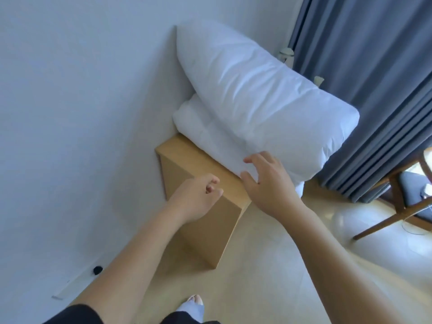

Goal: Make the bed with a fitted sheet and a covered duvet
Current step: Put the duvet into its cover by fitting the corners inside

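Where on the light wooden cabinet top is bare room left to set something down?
Only the near end of the light wooden cabinet, between the white wall and the folded white duvet, with the left hand over its near edge. The far end is crowded: a white pillow lies on the duvet.

Left arm (131,249): bare from the left hand (196,197) to above the elbow. A short black sleeve (74,315) covers the upper arm, well left of the slipper (192,308).
Right arm (339,242): bare along its whole visible length, as is the right hand (268,183).
Slipper: one pale blue-white band across the foot, open at the front, with bare toes (196,298) showing past the band.
Dark cloth (177,318) of a leg garment lies just below the slipper.
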Tool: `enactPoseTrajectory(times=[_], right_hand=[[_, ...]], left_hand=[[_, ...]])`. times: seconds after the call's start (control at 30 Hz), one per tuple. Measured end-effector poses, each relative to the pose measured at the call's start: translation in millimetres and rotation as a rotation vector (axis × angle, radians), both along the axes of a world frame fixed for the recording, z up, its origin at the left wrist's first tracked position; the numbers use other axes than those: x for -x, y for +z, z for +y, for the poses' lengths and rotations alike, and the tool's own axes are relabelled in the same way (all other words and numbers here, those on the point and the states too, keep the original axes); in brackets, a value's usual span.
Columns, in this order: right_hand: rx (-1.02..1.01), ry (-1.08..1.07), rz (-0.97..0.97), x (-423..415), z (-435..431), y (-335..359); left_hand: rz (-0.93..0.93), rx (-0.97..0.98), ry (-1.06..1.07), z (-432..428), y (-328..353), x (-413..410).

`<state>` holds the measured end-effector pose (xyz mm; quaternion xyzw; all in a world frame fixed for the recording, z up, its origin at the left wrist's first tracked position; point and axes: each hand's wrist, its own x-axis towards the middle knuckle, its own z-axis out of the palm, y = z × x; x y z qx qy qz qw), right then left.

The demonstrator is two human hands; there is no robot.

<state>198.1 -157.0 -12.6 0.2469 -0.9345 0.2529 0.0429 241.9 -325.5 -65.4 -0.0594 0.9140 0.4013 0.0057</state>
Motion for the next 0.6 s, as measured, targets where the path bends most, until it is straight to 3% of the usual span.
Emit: enactPoseTrajectory(times=[0.17, 0.33, 0.43, 0.6], right_hand=[[-0.173, -0.021, 0.117, 101, -62, 15], [-0.512, -0.181, 0.134, 184, -111, -19], [-0.602, -0.226, 0.176, 206, -116, -47], [-0.654, -0.255, 0.225, 226, -117, -75]], left_hand=[[-0.056, -0.072, 0.044, -25, -1, 100], [-0.038, -0.408, 0.357, -45, -31, 174], [-0.027, -0.637, 0.521, -52, -55, 210], [-0.41, -1.127, 0.812, -45, -77, 256]])
